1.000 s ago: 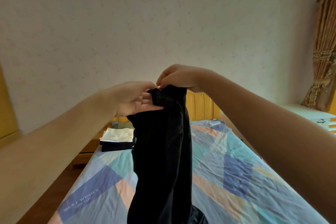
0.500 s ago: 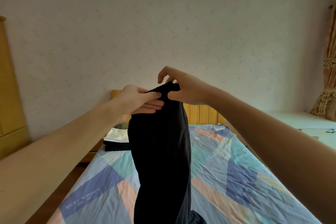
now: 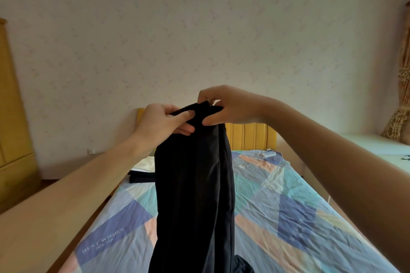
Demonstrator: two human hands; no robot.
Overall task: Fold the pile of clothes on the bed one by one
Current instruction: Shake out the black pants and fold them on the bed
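Note:
A long black garment (image 3: 195,188) hangs in the air above the bed (image 3: 295,206), held up at its top edge. My left hand (image 3: 163,124) pinches the top edge from the left, and my right hand (image 3: 226,106) grips it from the right, fingers curled over the band. The two hands are close together. The lower part of the garment runs out of the bottom of the view. More dark cloth (image 3: 241,266) lies on the bed at the bottom edge.
A folded stack, cream cloth (image 3: 145,164) on black cloth (image 3: 142,178), sits at the bed's far left near the yellow headboard (image 3: 250,135). A white remote-like item (image 3: 268,153) lies at the far end. A wooden wardrobe (image 3: 13,122) stands left, a curtain (image 3: 399,95) right.
My view has turned left and the wardrobe has come into sight. My hands have shifted their pinch along the garment's top edge, the right hand now gripping it from above.

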